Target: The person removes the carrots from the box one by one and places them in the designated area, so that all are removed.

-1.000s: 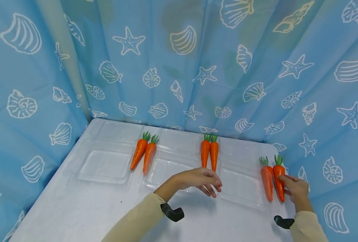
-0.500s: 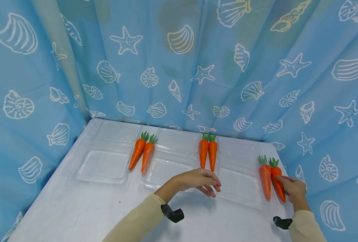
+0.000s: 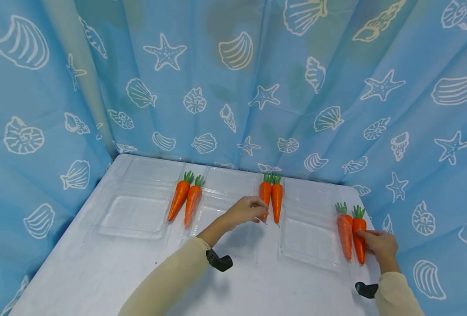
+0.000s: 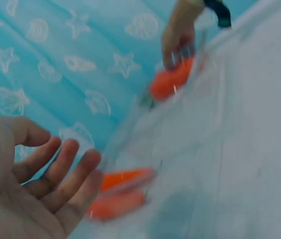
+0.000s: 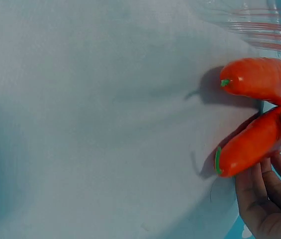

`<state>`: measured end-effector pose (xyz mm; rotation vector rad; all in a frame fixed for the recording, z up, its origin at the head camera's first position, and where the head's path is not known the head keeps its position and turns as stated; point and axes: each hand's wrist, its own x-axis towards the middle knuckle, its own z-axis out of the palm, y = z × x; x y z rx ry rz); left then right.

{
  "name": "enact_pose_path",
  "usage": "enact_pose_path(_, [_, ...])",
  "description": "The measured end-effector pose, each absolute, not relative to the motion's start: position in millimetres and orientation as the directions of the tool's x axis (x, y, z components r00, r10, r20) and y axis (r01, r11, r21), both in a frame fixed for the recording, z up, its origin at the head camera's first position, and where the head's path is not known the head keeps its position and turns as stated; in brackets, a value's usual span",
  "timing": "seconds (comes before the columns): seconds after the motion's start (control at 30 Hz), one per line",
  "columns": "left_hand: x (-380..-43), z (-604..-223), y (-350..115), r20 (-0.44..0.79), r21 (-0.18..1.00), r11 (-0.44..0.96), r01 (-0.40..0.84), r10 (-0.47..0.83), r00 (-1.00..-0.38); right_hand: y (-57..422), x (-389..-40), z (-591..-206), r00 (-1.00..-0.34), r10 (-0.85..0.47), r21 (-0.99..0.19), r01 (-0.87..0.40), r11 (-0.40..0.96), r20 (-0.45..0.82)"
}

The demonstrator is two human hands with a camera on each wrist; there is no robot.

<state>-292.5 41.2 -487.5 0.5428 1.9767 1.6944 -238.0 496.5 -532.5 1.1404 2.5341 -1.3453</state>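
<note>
My right hand (image 3: 382, 246) pinches the outer carrot (image 3: 359, 239) of the pair at the table's right edge. In the right wrist view the thumb lies on that carrot (image 5: 249, 144) and the fingers curl beneath it. Right beside it lies its neighbour carrot (image 3: 345, 237), looking paler, as if under clear plastic. My left hand (image 3: 246, 212) hovers by the middle pair, overlapping the lower part of the left carrot (image 3: 265, 193) in the head view; the other carrot (image 3: 277, 199) lies alongside. In the left wrist view the left hand's fingers (image 4: 65, 164) are loosely bent, holding nothing.
Several clear plastic trays (image 3: 138, 215) lie in two rows on the white table (image 3: 79, 263). A further carrot pair, one carrot (image 3: 179, 199) and a second (image 3: 193, 204), rests between trays on the left. A blue shell-print curtain (image 3: 201, 87) encloses the back and sides.
My left hand has moved left and back, nearer the middle pair's left carrot. The carrot in my right hand, tilted half a second ago, now lies straighter alongside its neighbour.
</note>
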Motion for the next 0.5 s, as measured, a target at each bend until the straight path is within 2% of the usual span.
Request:
enact_pose_path(0.13, [-306.6, -494.4, 27.7, -0.074, 0.965, 0.253, 0.064, 0.499, -0.863, 499.0, -237.9, -534.0, -0.724, 0.579, -0.689, 0.635, 0.349, -0.375])
enact_pose_path(0.33, [-324.0, -501.2, 8.0, -0.031, 0.889, 0.426, 0.166, 0.417, -0.908, 496.4, -236.4, -526.8, -0.746, 0.557, -0.662, 0.629, 0.407, -0.366])
enact_pose_path(0.5, [-332.1, -498.2, -3.2, -0.027, 0.903, 0.402, 0.149, 0.400, -0.916, 496.4, -234.3, -519.2, -0.779, 0.516, -0.595, 0.615, 0.518, -0.355])
